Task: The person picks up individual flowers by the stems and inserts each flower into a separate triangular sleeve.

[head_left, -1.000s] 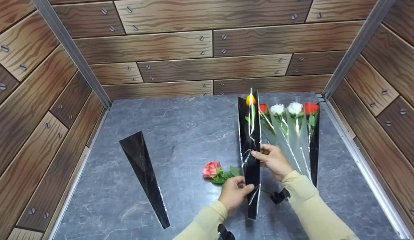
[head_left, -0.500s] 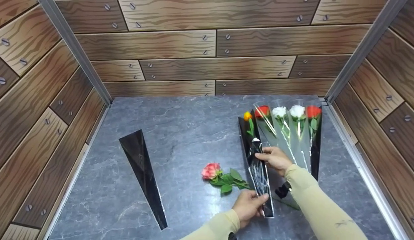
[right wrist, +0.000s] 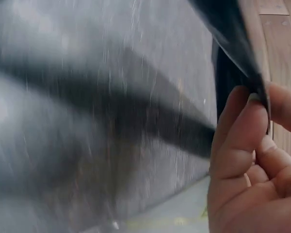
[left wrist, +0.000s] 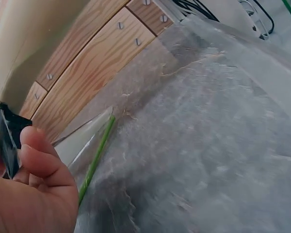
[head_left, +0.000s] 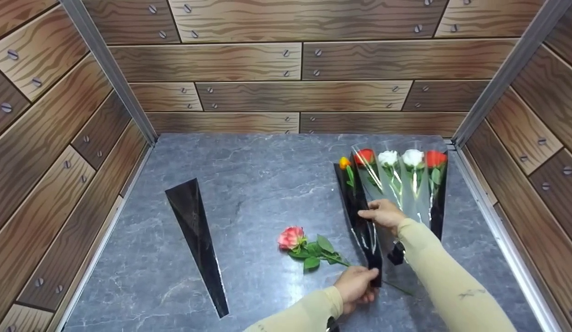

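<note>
Both hands hold a black flower sleeve point(head_left: 359, 221) with a small orange-yellow flower point(head_left: 344, 163) showing at its wide top. My left hand point(head_left: 356, 287) pinches the narrow bottom end; the left wrist view shows the dark film point(left wrist: 8, 145) between thumb and fingers. Higher up, my right hand point(head_left: 385, 215) pinches the right edge, which the right wrist view shows as dark film point(right wrist: 233, 43). A pink rose point(head_left: 291, 238) lies to the left, its stem passing beneath the held sleeve, with the green stem end point(left wrist: 97, 160) beside my left hand.
Right of the held sleeve, several wrapped roses lie in a row: a red rose point(head_left: 364, 157), two white ones point(head_left: 413, 158) and another red rose point(head_left: 436, 159). A flat black sleeve point(head_left: 196, 230) lies on the left of the grey marbled table point(head_left: 249, 184). Wood-patterned walls point(head_left: 239, 60) enclose it.
The held sleeve has come down toward the table, its bottom end swinging right beside the wrapped row. My left hand has moved right with it; my right hand has shifted slightly right.
</note>
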`<state>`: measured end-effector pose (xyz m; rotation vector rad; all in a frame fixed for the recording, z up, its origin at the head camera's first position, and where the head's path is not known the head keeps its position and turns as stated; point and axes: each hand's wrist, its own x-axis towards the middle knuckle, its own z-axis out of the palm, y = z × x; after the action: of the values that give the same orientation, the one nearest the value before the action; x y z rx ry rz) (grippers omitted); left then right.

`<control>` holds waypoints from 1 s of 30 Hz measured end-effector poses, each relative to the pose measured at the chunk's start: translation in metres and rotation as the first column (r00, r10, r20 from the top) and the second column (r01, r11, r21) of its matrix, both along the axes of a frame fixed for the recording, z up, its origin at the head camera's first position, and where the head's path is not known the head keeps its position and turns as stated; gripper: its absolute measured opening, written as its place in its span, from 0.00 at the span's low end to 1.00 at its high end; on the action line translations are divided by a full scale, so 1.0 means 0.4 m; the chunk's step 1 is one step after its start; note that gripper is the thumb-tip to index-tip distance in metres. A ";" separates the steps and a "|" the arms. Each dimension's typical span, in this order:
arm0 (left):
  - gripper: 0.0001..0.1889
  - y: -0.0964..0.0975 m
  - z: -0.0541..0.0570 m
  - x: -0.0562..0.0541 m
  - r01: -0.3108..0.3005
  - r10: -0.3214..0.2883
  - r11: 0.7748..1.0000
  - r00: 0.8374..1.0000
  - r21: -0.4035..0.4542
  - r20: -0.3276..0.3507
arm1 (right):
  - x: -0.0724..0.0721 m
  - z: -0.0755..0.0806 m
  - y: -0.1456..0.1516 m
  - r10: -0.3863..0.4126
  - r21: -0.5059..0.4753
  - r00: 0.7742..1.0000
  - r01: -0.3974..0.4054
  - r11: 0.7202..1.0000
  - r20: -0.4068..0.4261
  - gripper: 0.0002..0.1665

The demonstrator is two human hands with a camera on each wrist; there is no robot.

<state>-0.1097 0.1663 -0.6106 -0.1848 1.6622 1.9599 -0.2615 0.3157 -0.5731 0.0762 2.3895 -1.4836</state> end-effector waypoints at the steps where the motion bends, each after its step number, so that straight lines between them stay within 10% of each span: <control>1: 0.11 0.011 0.001 -0.007 0.002 -0.002 1.000 1.000 -0.017 0.000 | -0.005 0.003 0.004 -0.003 0.043 1.000 0.003 0.999 -0.012 0.24; 15: 0.08 0.107 0.017 -0.088 0.052 -0.046 0.986 0.998 -0.158 0.047 | -0.047 0.009 0.055 0.009 0.344 0.991 0.038 0.938 -0.134 0.25; 26: 0.04 0.078 0.005 -0.092 0.102 -0.097 0.992 0.993 -0.068 0.074 | -0.012 -0.013 0.073 -0.013 0.578 0.966 0.166 0.799 -0.259 0.24; 30: 0.05 0.039 0.021 -0.100 0.100 -0.100 0.992 0.995 -0.077 0.000 | 0.012 0.002 0.068 -0.092 0.527 0.948 0.248 0.813 -0.304 0.25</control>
<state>-0.1498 0.1818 -0.6022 -0.1241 1.7165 1.8251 -0.2565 0.3428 -0.5724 0.2498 3.0441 -0.8355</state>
